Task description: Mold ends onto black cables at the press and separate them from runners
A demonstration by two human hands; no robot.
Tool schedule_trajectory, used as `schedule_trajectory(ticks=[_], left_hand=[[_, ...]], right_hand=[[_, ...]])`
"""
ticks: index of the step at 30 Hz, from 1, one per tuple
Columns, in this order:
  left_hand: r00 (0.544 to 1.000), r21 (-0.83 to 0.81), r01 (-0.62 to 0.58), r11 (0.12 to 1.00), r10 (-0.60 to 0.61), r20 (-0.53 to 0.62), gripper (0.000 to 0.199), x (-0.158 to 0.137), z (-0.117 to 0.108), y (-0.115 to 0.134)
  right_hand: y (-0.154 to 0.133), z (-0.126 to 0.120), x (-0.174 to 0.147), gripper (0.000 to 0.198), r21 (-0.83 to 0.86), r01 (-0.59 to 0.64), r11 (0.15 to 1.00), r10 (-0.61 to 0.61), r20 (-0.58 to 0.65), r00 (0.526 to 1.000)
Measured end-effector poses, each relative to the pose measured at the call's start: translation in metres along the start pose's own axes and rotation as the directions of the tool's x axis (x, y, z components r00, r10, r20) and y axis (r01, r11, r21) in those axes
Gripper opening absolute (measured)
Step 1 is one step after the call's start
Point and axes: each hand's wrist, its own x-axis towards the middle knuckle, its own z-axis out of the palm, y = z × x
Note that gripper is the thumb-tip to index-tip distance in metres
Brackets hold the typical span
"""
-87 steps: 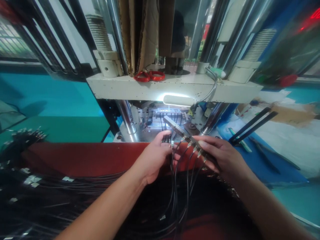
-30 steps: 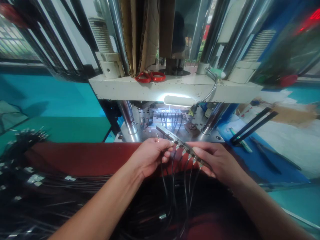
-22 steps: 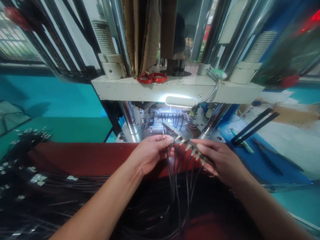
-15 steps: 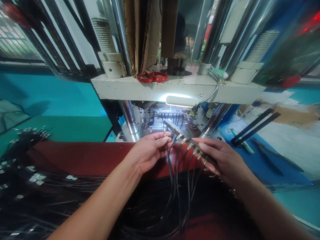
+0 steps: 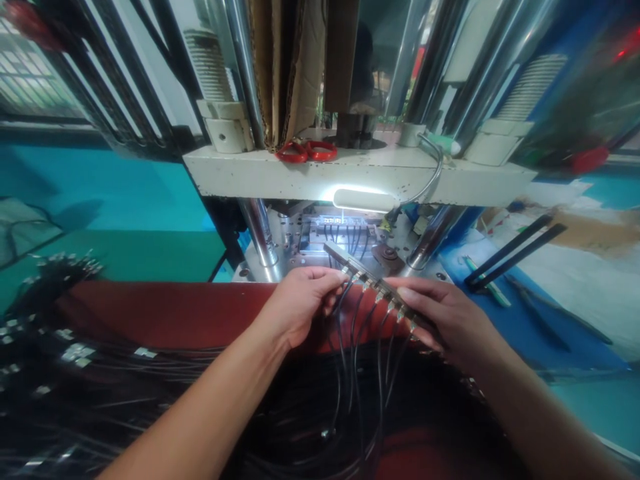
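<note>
My right hand [image 5: 433, 307] is closed around the right end of a slim metal bar [image 5: 373, 283], held tilted with its left end higher. Several black cables [image 5: 355, 320] with silvery metal connectors [image 5: 380, 295] are seated along the bar's lower edge and hang down from it. At the bar's upper left part, my left hand [image 5: 313, 293] pinches a cable end, its metal connector [image 5: 345, 271] against the bar's edge. Whether this connector is fully in its slot, I cannot tell. Behind the bar, a lit metal mold [image 5: 333, 233] on the press bed holds more cables.
A pale press plate [image 5: 300, 177] with a lamp [image 5: 365, 199] spans above the mold; red-handled scissors [image 5: 306, 151] lie on it. Steel posts [image 5: 260, 233] flank the bed. Bundled black cables [image 5: 125, 400] cover the red surface [image 5: 180, 307]. Tools lie on a blue mat [image 5: 530, 327] at right.
My left hand has brought the cable end from just left of the bar to its edge. The right hand and bar have stayed almost in place.
</note>
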Motion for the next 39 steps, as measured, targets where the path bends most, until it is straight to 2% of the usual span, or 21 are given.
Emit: schedule_trajectory(ticks=[16,26,28,30,32,34,36,39], left_hand=[[1.000,0.050,0.018,0.999,-0.018,0.014,0.020,0.001,-0.001,-0.005],[0.997,0.009,0.063,0.998,-0.063,0.041,0.019,0.000,0.001,-0.003],[0.998,0.069,0.036,0.997,-0.039,0.043,0.019,0.000,-0.002,0.001],[0.996,0.233,-0.081,0.969,0.085,-0.004,0.022,0.000,-0.007,0.007],[0.956,0.468,-0.208,0.859,0.279,-0.087,0.021,0.000,-0.014,0.011],[0.911,0.635,-0.238,0.735,0.396,-0.116,0.017,-0.001,-0.020,0.009],[0.919,0.685,-0.236,0.689,0.387,-0.073,0.023,-0.001,-0.021,-0.001],[0.932,0.684,-0.246,0.687,0.362,-0.028,0.028,0.000,-0.018,-0.019]], right_hand=[[0.000,0.000,-0.001,0.040,-0.132,0.031,0.991,-0.026,0.037,0.999],[-0.001,-0.003,-0.001,0.046,-0.217,0.050,0.975,-0.031,0.093,0.995],[-0.001,-0.003,-0.001,0.047,-0.187,0.021,0.982,-0.007,0.079,0.997],[-0.002,-0.003,-0.001,0.048,-0.145,-0.012,0.989,0.021,0.056,0.998],[-0.004,-0.004,-0.001,0.048,-0.112,-0.020,0.994,0.023,0.031,0.999],[-0.008,-0.005,-0.002,0.049,-0.114,-0.014,0.993,0.016,0.012,1.000],[-0.012,-0.005,-0.002,0.052,-0.131,-0.011,0.991,0.010,-0.006,1.000],[-0.017,-0.007,-0.003,0.052,-0.169,-0.011,0.985,0.009,-0.013,1.000]])
